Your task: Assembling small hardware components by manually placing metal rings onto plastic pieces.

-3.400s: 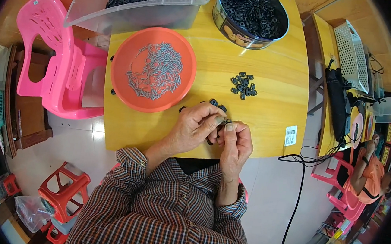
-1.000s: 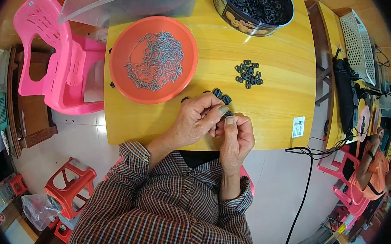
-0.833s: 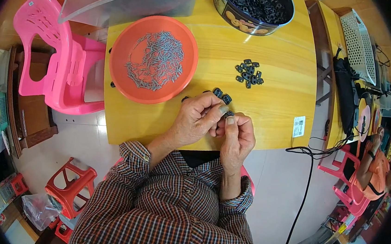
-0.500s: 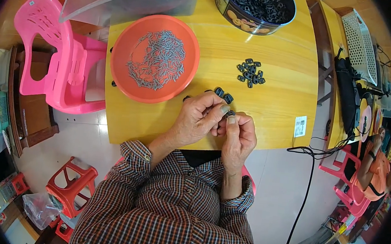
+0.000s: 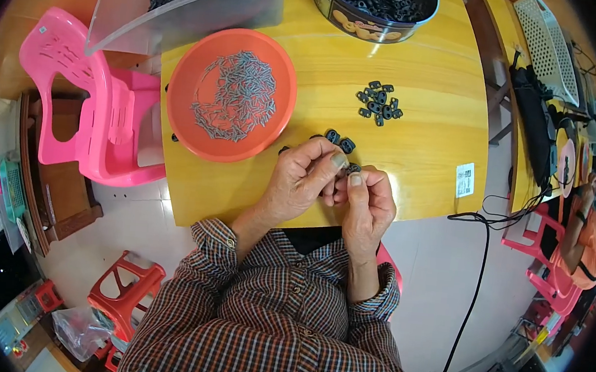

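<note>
Over the near edge of the yellow table, my two hands meet at the fingertips. My right hand [image 5: 367,205] pinches a small black plastic piece [image 5: 353,168] between thumb and fingers. My left hand [image 5: 300,182] is closed against it, thumb bent over the fingertips; whatever it pinches is hidden. Just beyond my fingers lie a few black pieces [image 5: 346,145] with holes. Farther right is a loose pile of similar black pieces [image 5: 381,105]. To the left stands an orange-red bowl [image 5: 179,115] holding many small grey metal pins or screws [image 5: 246,86].
At the back are a clear plastic bin [image 5: 219,36] and a round tin [image 5: 368,30], both filled with black pieces. A white label [image 5: 465,180] is on the table's right side. Pink chair [image 5: 98,119] at left, red stool [image 5: 126,288] lower left, black cable [image 5: 473,293] at right.
The whole view has shifted and turned slightly. My hands stay together at the black piece, with the left thumb slightly shifted. The piles and bowl keep their places on the table.
</note>
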`<action>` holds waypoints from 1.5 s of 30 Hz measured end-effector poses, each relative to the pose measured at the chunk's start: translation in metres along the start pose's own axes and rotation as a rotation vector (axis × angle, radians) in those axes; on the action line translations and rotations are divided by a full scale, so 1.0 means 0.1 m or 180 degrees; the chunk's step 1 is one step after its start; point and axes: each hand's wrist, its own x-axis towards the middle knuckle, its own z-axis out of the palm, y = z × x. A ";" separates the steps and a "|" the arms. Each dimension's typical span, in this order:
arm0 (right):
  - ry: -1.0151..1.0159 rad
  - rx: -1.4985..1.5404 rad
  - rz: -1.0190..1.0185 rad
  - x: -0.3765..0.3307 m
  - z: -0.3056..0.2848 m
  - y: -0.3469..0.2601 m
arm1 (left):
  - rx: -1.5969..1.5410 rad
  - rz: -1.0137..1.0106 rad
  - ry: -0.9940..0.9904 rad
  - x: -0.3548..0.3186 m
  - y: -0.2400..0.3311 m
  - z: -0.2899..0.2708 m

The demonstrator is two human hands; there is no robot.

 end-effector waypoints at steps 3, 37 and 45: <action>-0.0027 0.0089 -0.0044 0.00 0.00 0.00 | -0.0084 -0.0103 -0.0085 0.00 0.04 0.00; -0.0111 0.0042 -0.0043 0.05 -0.04 -0.01 | 0.0530 0.0089 -0.0058 0.02 0.06 0.05; -0.0131 0.0065 -0.0030 0.04 -0.05 0.00 | 0.0580 0.0081 -0.0073 0.02 0.08 0.05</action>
